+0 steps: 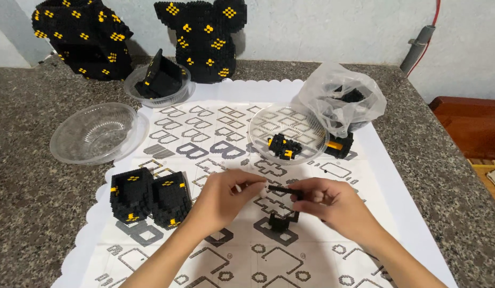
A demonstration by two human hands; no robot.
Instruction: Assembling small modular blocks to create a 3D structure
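Observation:
My left hand (226,196) and my right hand (327,201) meet over the printed paper sheet (204,144), both pinching a thin black brick strip (282,189) held level between their fingertips. Just below it a small black brick assembly (282,221) stands on the sheet. Two black block pieces with yellow dots (150,196) stand to the left of my left hand. A clear plastic bowl (268,120) behind my hands holds several black and yellow bricks (284,146).
An empty clear bowl (93,133) sits at the left; another bowl (178,93) holds a black built piece. Two large black-and-yellow brick models (82,37) (204,37) lean on the wall. A plastic bag of bricks (346,104) lies at the right.

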